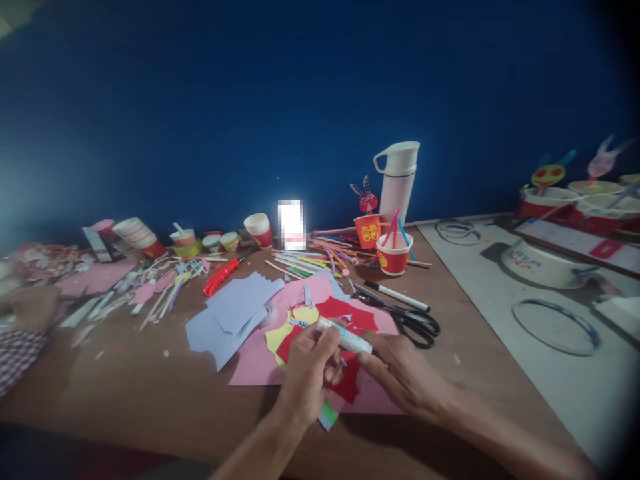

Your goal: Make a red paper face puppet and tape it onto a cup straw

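Note:
A white glue stick (350, 339) is held between both hands above the cut paper. My left hand (309, 363) is closed around its left end, and my right hand (403, 373) grips the right end. Beneath them lie a pink sheet (255, 353), red paper (345, 387) and a yellow cut piece (274, 343). Light blue sheets (235, 303) overlap the pink one at the left. Black scissors (420, 323) rest close to my right hand, beside a black-and-white marker (400, 295). A green-striped strip (329, 415) pokes out below my left hand.
A red cutter (221, 277), coloured sticks (300, 261) and paper cups (258, 230) lie behind the sheets. A tall white flask (399, 183) stands against the blue wall. At far left is another person's checked sleeve (23, 357); at right, a white bowl (545, 263).

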Demonstrator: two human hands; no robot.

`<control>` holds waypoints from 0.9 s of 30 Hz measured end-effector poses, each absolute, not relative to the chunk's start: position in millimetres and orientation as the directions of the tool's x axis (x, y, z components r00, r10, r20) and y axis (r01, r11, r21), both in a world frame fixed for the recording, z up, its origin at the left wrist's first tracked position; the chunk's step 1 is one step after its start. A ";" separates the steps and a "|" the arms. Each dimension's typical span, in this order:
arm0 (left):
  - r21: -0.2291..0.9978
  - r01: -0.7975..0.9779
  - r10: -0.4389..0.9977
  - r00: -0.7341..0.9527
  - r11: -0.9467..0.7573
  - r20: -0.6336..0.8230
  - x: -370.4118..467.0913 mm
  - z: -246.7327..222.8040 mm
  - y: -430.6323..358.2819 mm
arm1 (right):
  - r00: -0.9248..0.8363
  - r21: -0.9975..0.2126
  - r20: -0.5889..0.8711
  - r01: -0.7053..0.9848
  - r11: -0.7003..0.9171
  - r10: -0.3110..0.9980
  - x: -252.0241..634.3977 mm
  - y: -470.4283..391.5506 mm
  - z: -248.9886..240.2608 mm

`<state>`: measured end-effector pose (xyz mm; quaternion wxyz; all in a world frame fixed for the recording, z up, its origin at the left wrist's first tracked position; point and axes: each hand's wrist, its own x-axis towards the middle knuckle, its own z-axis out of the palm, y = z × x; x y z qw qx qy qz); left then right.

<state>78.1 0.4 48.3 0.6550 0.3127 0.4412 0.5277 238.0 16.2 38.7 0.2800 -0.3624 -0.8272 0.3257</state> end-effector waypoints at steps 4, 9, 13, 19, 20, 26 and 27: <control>0.865 -0.445 0.972 0.092 0.233 -0.214 76.8 50.5 -2.6 | -0.712 -0.987 -0.081 -0.042 -0.158 0.697 232.7 12.9 37.2; 0.866 -0.450 0.976 0.071 0.216 -0.207 76.5 50.3 -1.9 | -0.671 -0.990 -0.073 -0.039 -0.133 0.738 229.6 13.5 26.5; 0.879 -0.433 0.975 -0.002 0.200 -0.223 75.9 48.7 1.3 | -0.501 -0.866 0.216 0.298 0.401 0.838 236.7 16.0 28.5; 0.870 -0.443 0.974 0.038 0.217 -0.224 77.6 50.4 0.2 | -0.514 -0.906 0.195 0.231 0.354 0.835 235.9 15.0 34.2; 0.868 -0.448 0.975 0.039 0.214 -0.220 78.1 50.8 -0.3 | -0.550 -0.974 0.107 0.109 0.199 0.828 233.6 14.4 34.2; 0.874 -0.444 0.980 0.054 0.196 -0.192 78.0 51.1 -0.4 | -0.741 -0.805 -0.234 -0.214 -0.553 0.629 224.3 12.4 26.3; 0.876 -0.441 0.980 0.051 0.195 -0.192 77.9 50.5 0.2 | -0.714 -0.848 -0.218 -0.198 -0.491 0.665 225.0 12.4 25.9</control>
